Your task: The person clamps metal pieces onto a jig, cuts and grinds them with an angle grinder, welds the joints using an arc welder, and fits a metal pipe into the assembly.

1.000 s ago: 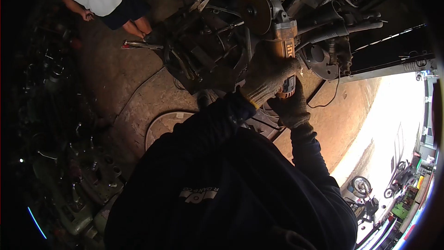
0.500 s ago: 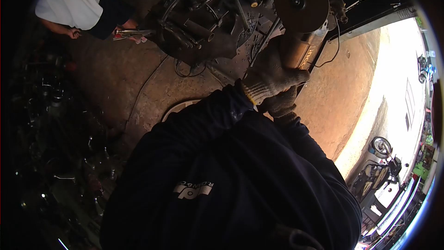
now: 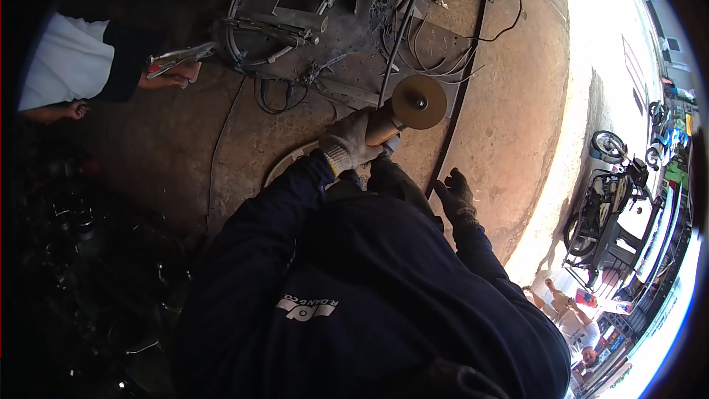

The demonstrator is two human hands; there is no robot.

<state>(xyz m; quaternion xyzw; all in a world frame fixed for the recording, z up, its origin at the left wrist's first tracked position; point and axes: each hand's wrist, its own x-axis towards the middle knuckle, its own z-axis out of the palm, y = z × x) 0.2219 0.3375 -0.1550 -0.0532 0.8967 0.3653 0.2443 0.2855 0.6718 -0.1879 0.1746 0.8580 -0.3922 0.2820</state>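
Note:
My left hand (image 3: 347, 139), in a knitted work glove, is closed around the body of an angle grinder (image 3: 382, 127). The grinder's brown disc (image 3: 419, 102) faces up toward me, just beyond that hand. My right hand (image 3: 456, 196), in a dark glove, is off the grinder, to its lower right. Its fingers are apart and it holds nothing. A long thin metal rod (image 3: 402, 33) lies beyond the grinder, leading away from it.
Metal hoops and tubes (image 3: 277, 26) cover the work area ahead. Cables (image 3: 443, 66) run across the floor. At left, a person in a white shirt (image 3: 66, 59) is beside a metal tool (image 3: 181, 55). A motorcycle (image 3: 609, 199) and another person (image 3: 576, 325) are at right.
My right hand has come off the grinder and moved right and down, its fingers opening. My left hand has brought the grinder lower and closer to my body. The view has shifted too.

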